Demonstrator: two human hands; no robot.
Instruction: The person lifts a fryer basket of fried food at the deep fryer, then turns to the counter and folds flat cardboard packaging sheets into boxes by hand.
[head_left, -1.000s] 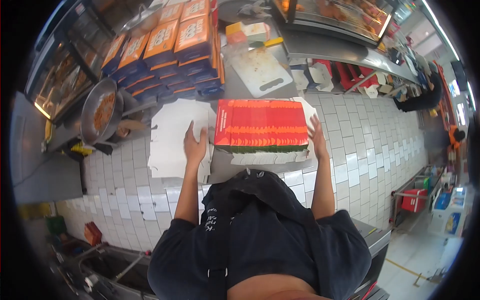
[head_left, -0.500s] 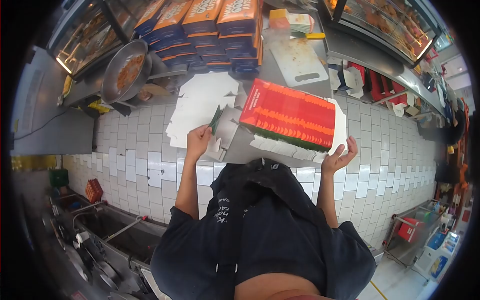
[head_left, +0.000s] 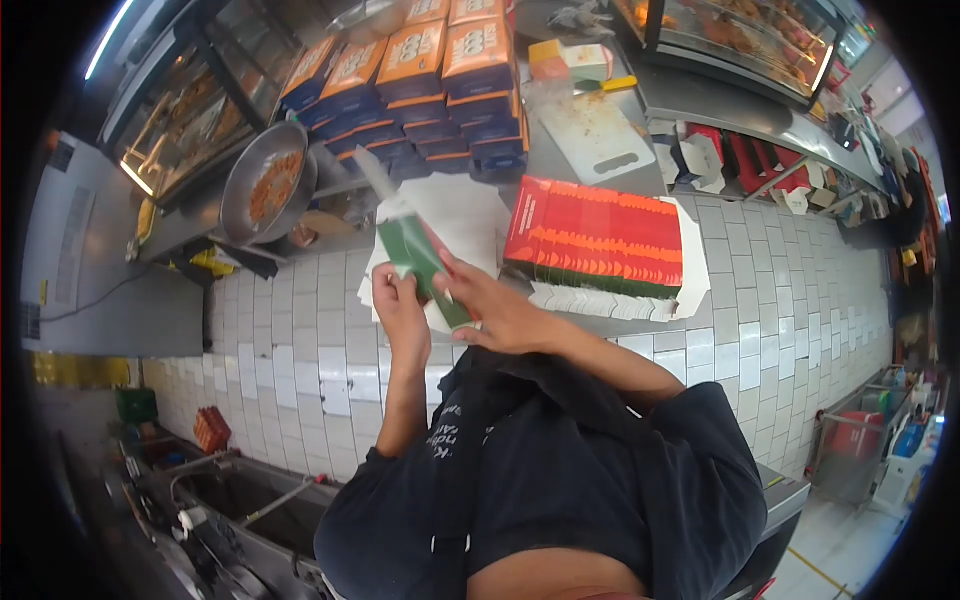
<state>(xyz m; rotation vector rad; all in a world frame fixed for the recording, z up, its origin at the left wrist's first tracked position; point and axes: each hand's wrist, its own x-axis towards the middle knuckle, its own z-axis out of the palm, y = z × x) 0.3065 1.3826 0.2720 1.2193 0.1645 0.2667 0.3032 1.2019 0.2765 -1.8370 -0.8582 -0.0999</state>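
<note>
In front of my body, both hands grip a green cardboard carton (head_left: 418, 255) with white flaps, held tilted above the counter. My left hand (head_left: 398, 305) closes on its left side, the thumb pressing its face. My right hand (head_left: 500, 308) wraps the lower right side, partly hiding it. The carton looks partly folded; its upper flap is blurred. Under it lie flat white cardboard blanks (head_left: 470, 205). To the right rests a row of red and orange flat cartons (head_left: 605, 235), packed together with green and white lower edges.
Stacked orange and blue boxes (head_left: 412, 65) stand at the back. Beside them are a white cutting board (head_left: 595, 135) and a yellow-handled knife (head_left: 618, 84). A metal bowl of food (head_left: 270, 185) sits left. Glass food cabinets (head_left: 740, 45) flank the counter.
My left hand has raised the green carton off the white blanks. My right hand has moved left from the red cartons' right end and now grips the green carton too.
</note>
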